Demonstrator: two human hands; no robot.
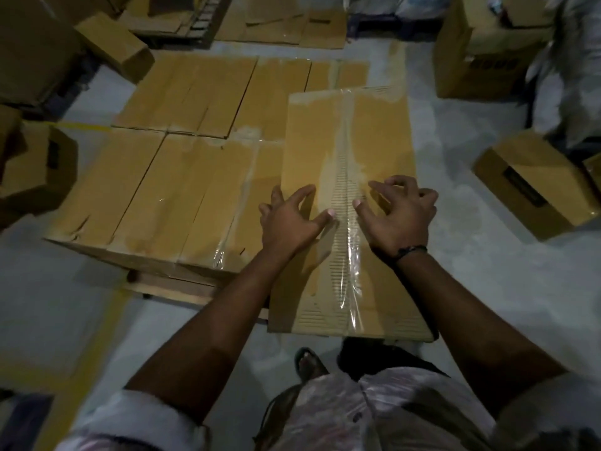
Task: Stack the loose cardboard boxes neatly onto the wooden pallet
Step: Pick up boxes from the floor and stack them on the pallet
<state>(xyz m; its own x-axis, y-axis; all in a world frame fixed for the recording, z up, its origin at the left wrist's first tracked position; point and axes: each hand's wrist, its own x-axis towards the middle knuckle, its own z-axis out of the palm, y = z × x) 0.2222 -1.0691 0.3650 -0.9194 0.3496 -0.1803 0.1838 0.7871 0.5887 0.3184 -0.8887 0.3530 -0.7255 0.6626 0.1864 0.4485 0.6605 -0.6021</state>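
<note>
A long taped cardboard box (348,141) lies in front of me, its near end overhanging the stack toward my legs. My left hand (291,219) and my right hand (400,213) hover over or touch its top on either side of the clear tape seam, fingers spread and loosely bent, gripping nothing. To the left, a layer of boxes (169,187) sits on the wooden pallet (172,288), whose edge shows below them. A further row of boxes (208,92) lies behind.
Loose boxes lie on the grey floor: one at right (533,187), a larger one at far right back (481,50), one at left (35,164), another at upper left (113,43). Flattened cardboard (279,24) lies at the back. A person in light clothing (566,79) stands at right.
</note>
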